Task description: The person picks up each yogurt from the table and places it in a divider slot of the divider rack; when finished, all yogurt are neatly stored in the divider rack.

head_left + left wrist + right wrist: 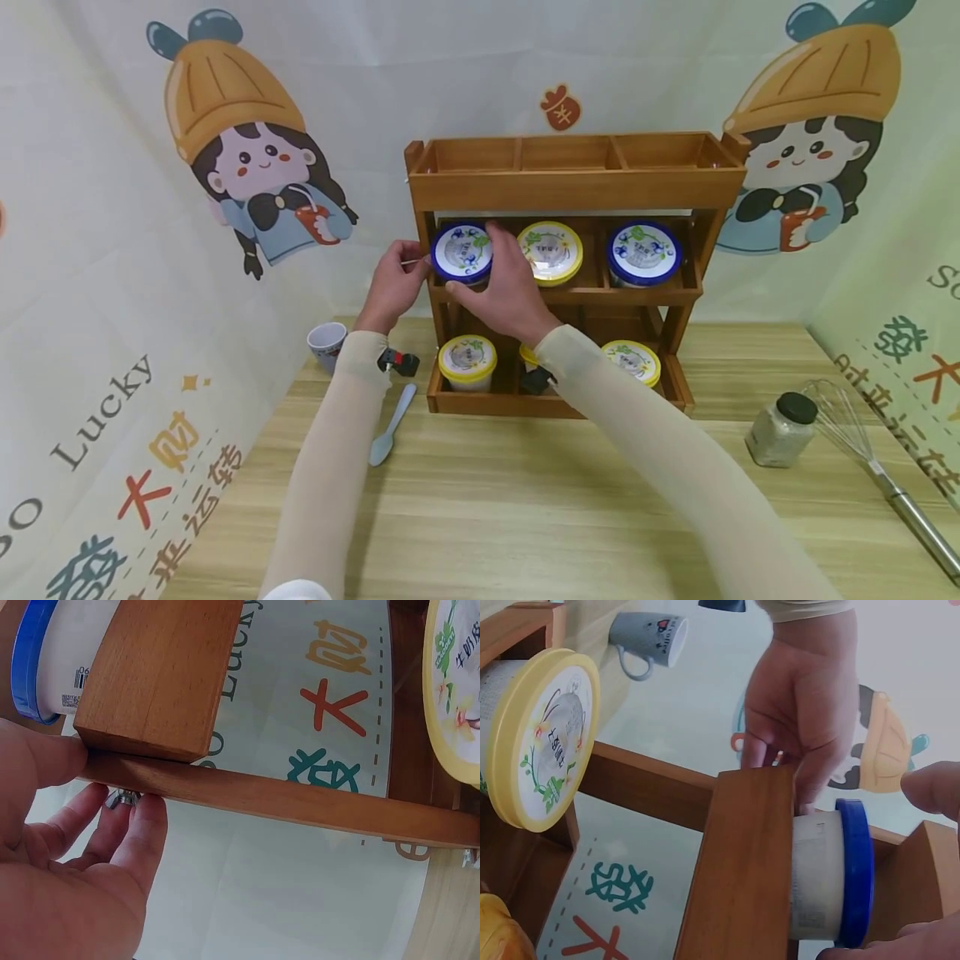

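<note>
A three-tier wooden rack (562, 192) stands against the back cloth. On its left side my left hand (397, 283) pinches a small metal wing nut (126, 797) with its fingertips, while the thumb lies against the post (300, 795). A tub with a blue lid (462, 252) sits in the left compartment of the middle shelf. My right hand (506, 287) is around the right front of this tub, thumb and fingers spread. In the right wrist view a gap shows between the thumb (934, 787) and the lid; the fingers overlap its edge.
Beside it on the middle shelf are a yellow-lidded tub (551, 252) and another blue-lidded tub (645, 252). Yellow-lidded tubs (468, 358) occupy the bottom shelf. A mug (327, 343) and spoon (393, 425) lie left; a black-lidded jar (782, 429) and whisk (873, 467) are right.
</note>
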Action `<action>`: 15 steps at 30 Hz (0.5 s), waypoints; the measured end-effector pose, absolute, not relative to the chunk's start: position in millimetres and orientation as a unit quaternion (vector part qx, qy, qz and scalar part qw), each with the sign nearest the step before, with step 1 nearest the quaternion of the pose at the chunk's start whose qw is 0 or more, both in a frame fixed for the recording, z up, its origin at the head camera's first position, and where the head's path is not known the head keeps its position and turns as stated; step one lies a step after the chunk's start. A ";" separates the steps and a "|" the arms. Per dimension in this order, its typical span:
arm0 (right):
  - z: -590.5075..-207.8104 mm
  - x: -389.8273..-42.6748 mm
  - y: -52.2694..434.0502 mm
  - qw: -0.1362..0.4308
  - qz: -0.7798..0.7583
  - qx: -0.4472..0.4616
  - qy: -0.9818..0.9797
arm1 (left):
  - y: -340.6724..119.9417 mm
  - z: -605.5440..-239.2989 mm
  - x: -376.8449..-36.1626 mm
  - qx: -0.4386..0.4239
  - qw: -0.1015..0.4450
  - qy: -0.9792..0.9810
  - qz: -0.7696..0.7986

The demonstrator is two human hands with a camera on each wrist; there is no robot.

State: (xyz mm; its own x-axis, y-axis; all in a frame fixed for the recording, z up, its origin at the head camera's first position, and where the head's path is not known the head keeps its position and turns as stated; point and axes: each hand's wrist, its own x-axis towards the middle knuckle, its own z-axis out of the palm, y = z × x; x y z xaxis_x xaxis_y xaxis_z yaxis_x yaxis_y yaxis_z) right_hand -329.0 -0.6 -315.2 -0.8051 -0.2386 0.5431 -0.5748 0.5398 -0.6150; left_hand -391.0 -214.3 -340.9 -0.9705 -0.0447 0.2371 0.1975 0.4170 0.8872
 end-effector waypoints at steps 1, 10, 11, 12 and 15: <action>-315.2 -326.9 1.5 0.204 0.418 0.239 -0.852 | -214.3 -341.5 -390.6 -0.047 0.113 -0.834 -0.538; -317.0 -303.1 30.5 0.193 0.457 0.262 -0.828 | -217.1 -340.7 -379.2 -0.056 0.133 -0.833 -0.534; -318.0 -300.8 35.0 0.192 0.463 0.266 -0.823 | -218.4 -340.6 -376.2 -0.058 0.137 -0.834 -0.532; -318.9 -298.5 39.6 0.192 0.469 0.271 -0.818 | -219.7 -340.5 -372.9 -0.059 0.142 -0.835 -0.529; -322.9 -291.7 55.3 0.196 0.477 0.280 -0.810 | -223.3 -340.9 -361.6 -0.067 0.156 -0.836 -0.522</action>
State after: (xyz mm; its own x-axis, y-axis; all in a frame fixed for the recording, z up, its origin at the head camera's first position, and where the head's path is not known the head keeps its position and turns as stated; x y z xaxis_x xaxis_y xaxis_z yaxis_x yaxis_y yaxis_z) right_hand -291.7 55.3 -322.9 -0.7670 -0.2661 0.5839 -0.6398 0.3879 -0.6635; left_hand -361.6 -223.3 -340.9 -0.9422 -0.0511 0.3310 0.2748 0.4471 0.8512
